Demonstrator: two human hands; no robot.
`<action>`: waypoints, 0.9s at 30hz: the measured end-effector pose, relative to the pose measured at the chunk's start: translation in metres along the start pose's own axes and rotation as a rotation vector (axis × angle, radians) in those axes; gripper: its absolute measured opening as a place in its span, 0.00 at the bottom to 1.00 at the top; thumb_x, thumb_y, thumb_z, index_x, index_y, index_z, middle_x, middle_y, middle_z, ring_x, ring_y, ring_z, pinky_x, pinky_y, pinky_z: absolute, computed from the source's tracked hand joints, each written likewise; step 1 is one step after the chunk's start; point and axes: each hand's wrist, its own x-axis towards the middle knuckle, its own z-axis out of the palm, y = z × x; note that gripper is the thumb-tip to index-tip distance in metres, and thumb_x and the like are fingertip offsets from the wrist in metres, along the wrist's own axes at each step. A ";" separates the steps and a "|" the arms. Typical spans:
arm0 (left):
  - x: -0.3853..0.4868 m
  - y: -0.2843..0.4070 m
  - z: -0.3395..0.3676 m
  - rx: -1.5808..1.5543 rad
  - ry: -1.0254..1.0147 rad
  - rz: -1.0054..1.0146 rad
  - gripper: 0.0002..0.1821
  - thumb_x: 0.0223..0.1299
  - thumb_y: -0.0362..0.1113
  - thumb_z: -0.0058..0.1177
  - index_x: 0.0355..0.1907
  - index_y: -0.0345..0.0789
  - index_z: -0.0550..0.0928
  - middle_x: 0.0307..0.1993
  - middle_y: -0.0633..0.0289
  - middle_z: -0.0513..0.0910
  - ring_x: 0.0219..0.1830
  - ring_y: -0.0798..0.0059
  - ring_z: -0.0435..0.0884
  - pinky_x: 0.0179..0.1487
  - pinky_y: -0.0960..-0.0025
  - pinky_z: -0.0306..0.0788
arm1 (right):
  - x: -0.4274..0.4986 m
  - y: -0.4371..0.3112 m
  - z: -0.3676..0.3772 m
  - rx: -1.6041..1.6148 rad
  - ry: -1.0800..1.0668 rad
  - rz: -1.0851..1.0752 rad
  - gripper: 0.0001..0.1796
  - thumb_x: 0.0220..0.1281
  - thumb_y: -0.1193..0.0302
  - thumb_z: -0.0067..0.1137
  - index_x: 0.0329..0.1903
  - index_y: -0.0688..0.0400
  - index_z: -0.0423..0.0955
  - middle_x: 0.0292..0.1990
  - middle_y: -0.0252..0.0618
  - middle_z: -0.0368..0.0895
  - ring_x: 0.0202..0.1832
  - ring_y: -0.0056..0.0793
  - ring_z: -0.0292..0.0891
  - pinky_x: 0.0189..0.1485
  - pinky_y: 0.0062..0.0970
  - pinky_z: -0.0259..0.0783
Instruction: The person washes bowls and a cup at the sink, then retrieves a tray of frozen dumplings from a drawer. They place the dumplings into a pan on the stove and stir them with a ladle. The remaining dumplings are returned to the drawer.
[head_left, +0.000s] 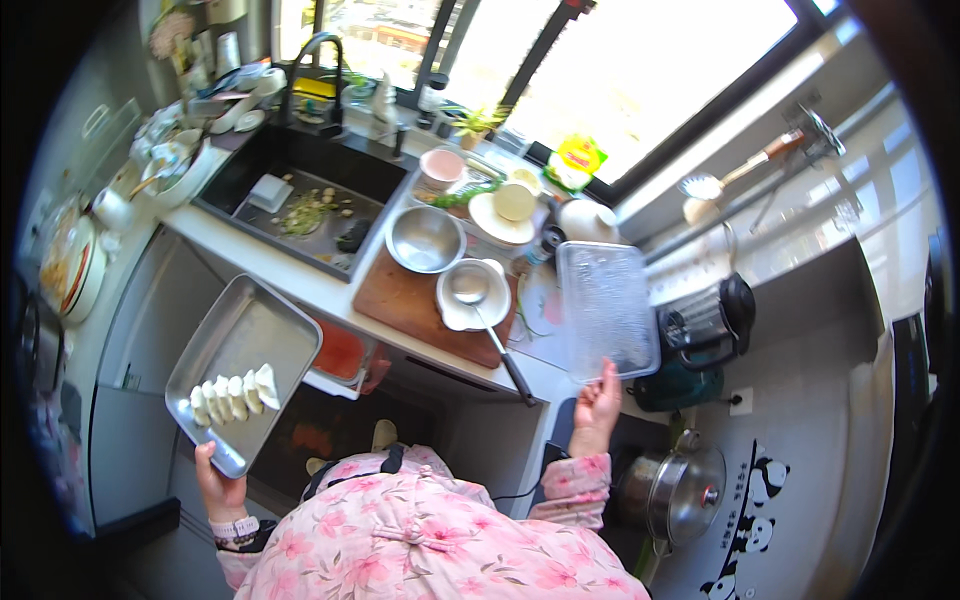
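My left hand (219, 476) grips the near corner of a rectangular metal tray (277, 322), held off the counter at the left. A row of several white dumplings (234, 395) lies in it. My right hand (598, 409) is at the near edge of a clear plastic container or lid (609, 311), its fingers closed around that edge. Left of it, a white bowl (472, 319) with a black-handled ladle (504, 358) stands on a wooden cutting board (397, 307), beside a metal bowl (426, 240).
A black sink (300, 202) holding scraps and a white box lies at the back left. Below the counter, an orange-red tray sits in an opened drawer (337, 386). To the right are a glass-jar blender (701, 322) and a steel steamer pot (686, 491). Plates and bowls crowd the window side.
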 end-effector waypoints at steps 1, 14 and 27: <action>0.000 0.004 -0.004 -0.013 -0.044 0.012 0.31 0.61 0.36 0.52 0.68 0.34 0.68 0.61 0.60 0.77 0.61 0.64 0.76 0.66 0.59 0.69 | -0.015 -0.014 0.024 -0.008 -0.021 -0.066 0.13 0.71 0.64 0.59 0.51 0.58 0.78 0.22 0.21 0.64 0.18 0.08 0.55 0.17 0.13 0.50; -0.017 0.061 -0.119 -0.117 0.131 0.037 0.29 0.60 0.33 0.51 0.66 0.32 0.69 0.58 0.59 0.78 0.60 0.66 0.77 0.65 0.61 0.70 | -0.026 0.228 0.354 -0.460 -0.460 -0.093 0.08 0.67 0.64 0.62 0.34 0.54 0.81 0.13 0.20 0.61 0.12 0.13 0.53 0.15 0.20 0.48; -0.098 0.113 -0.178 -0.130 0.216 0.350 0.27 0.58 0.31 0.51 0.62 0.33 0.72 0.54 0.59 0.79 0.56 0.65 0.79 0.61 0.61 0.74 | 0.013 0.312 0.380 -0.633 -0.332 -0.342 0.11 0.57 0.68 0.67 0.24 0.58 0.78 0.20 0.24 0.71 0.20 0.19 0.64 0.23 0.25 0.61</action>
